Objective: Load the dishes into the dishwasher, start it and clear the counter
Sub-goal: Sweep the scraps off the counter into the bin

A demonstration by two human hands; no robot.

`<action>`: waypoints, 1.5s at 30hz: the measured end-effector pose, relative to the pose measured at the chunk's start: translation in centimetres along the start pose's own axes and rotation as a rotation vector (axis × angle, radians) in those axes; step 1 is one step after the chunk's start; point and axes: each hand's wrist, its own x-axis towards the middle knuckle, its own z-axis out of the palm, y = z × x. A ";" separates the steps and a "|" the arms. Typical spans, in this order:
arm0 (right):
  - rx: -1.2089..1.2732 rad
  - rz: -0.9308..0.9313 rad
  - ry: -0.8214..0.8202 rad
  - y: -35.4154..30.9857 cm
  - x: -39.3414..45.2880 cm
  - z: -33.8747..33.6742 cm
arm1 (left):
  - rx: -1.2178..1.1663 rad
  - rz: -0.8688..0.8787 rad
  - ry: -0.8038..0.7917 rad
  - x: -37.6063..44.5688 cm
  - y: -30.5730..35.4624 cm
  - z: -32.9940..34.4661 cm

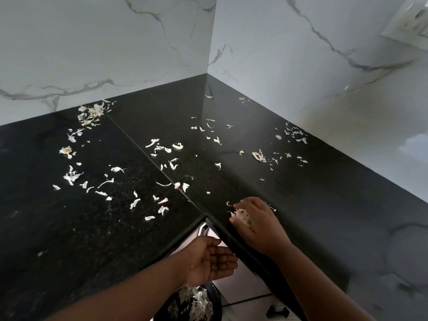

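Observation:
Pale garlic and onion peels (162,149) lie scattered over the black granite corner counter (324,205). My right hand (257,221) rests on the counter at its inner front edge, fingers curled round a small clump of peels (242,216). Just below that edge my left hand (212,260) is held palm up with fingers straight, holding nothing. Under the left hand a dark bin (196,304) on the floor holds more peels.
White marble-look walls (301,66) close the counter on two sides and meet in the far corner. A thicker heap of peels (91,113) lies against the left wall. A switch plate (410,22) is on the right wall. Light floor tiles (245,283) show below.

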 end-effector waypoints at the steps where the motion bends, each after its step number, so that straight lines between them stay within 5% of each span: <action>1: -0.063 0.012 -0.014 0.3 -0.3 -0.1 | 0.007 -0.011 -0.011 -0.1 0.1 -0.1; 5: -0.152 0.088 -0.108 0.1 -1.0 0.7 | 0.040 -0.047 -0.033 -0.2 0.0 -0.2; 11: -0.213 0.175 0.036 -1.6 -0.1 2.5 | 0.061 -0.089 -0.052 -0.1 -0.1 0.1; 37: -0.369 0.044 -0.098 -4.7 -1.2 2.3 | 0.046 -0.033 -0.047 0.4 -1.8 -0.2; 42: -0.300 -0.134 -0.045 -8.8 -3.4 5.9 | -0.334 0.073 -0.102 -0.1 -3.9 -1.3; 45: -0.215 -0.039 -0.039 -10.0 -4.9 8.1 | -0.442 0.108 -0.193 -1.5 -4.8 -2.3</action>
